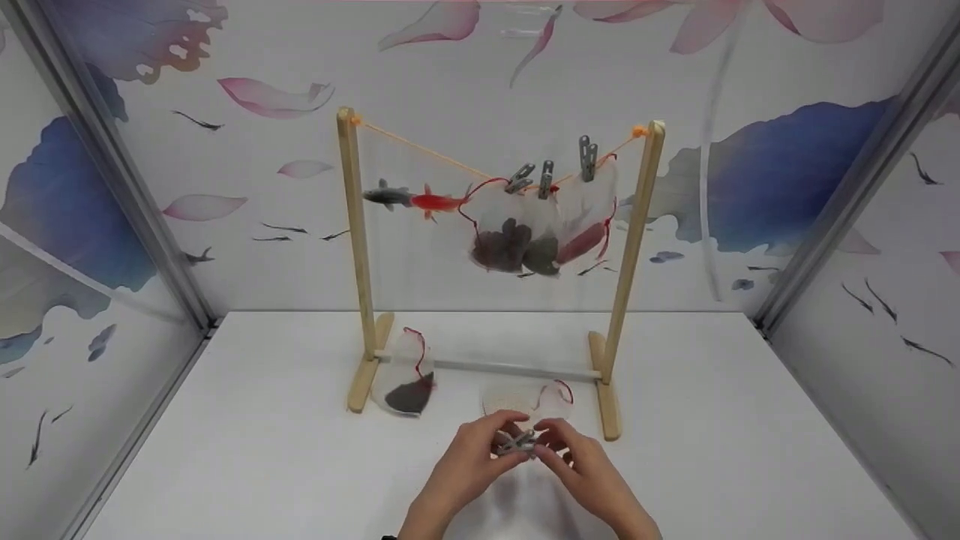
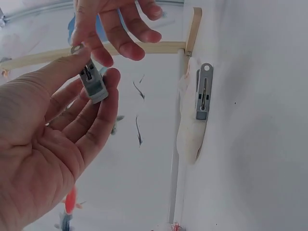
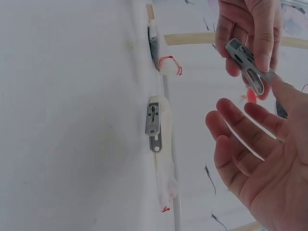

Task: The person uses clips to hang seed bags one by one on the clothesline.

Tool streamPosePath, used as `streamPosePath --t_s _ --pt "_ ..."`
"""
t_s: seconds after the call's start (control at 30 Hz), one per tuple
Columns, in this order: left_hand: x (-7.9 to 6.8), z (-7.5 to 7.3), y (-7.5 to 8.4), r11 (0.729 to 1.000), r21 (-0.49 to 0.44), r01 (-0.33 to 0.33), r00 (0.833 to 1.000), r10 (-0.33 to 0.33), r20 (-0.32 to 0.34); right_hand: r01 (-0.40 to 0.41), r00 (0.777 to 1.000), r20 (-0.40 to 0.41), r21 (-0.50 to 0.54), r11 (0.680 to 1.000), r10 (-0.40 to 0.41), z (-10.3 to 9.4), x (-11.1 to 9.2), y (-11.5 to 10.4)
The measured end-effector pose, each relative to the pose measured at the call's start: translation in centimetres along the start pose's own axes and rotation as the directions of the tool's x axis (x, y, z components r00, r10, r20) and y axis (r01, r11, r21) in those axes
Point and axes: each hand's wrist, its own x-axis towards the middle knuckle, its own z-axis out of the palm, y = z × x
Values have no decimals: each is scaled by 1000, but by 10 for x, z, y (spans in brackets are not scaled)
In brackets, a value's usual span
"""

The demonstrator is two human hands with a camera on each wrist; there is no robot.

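My left hand (image 1: 472, 457) pinches a grey clothespin (image 2: 93, 82) between thumb and fingers, above the white table. My right hand (image 1: 589, 465) is close beside it with fingers loosely spread. Its thumb tip is at the end of that clothespin, seeming to touch it in the right wrist view. Below the hands, another clothespin (image 3: 153, 118) lies by a pale drawstring pouch (image 2: 192, 130), whose red cord (image 1: 564, 390) shows in the head view. A second pouch with dark contents (image 1: 409, 394) lies at the left foot of a wooden rack (image 1: 358, 247).
An orange line (image 1: 427, 150) sags between the rack's two posts. Several grey clothespins (image 1: 547, 180) sit on it, with translucent pouches (image 1: 501, 240) hanging beneath, holding dark and reddish contents. A white crossbar (image 1: 495, 367) joins the rack's feet. Printed panels (image 1: 810, 180) enclose the table.
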Motion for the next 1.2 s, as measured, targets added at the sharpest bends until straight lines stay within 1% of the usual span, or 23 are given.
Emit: streamPosePath --t_s 0.07,0.13,0.27,0.4,0.5,0.6,0.7,0.77,0.9,1.03,1.1,1.2 --pt "0 1 0 1000 -13 -9 1000 9 18 -3 1000 -2 -6 1000 3 0 0 -1" --pt "0 1 1 1000 -24 -10 1000 11 22 4 1000 -2 -30 1000 -4 1 -1 -2" --pt "0 1 2 998 -66 6 1000 -5 21 40 999 2 -121 992 -40 4 -2 -1" --pt "0 1 1 998 -57 -2 1000 4 18 43 999 14 -168 985 -41 7 -2 2" --pt "0 0 1 1000 -9 -2 1000 2 28 30 999 34 -154 988 -25 7 -2 3" --pt "-1 -2 0 999 38 1 998 -4 67 30 998 57 -134 990 -22 8 -2 3" --pt "-2 -4 -1 998 55 4 994 -10 113 35 996 84 -116 993 -25 8 -3 3" --pt "-3 -6 -1 998 60 3 991 -11 131 33 994 107 -99 995 -22 8 -3 3" --pt "-4 -9 -1 998 55 4 991 -11 136 9 989 148 -78 997 2 7 -4 2" --pt "-4 -9 -1 999 53 8 990 -16 138 -13 986 164 -59 998 23 6 -3 0" --pt "-4 -9 -2 998 55 16 990 -24 139 -13 986 164 -48 999 21 6 -3 0" --pt "-4 -9 -1 998 57 30 989 -37 141 8 989 151 -41 999 -2 6 -3 1"
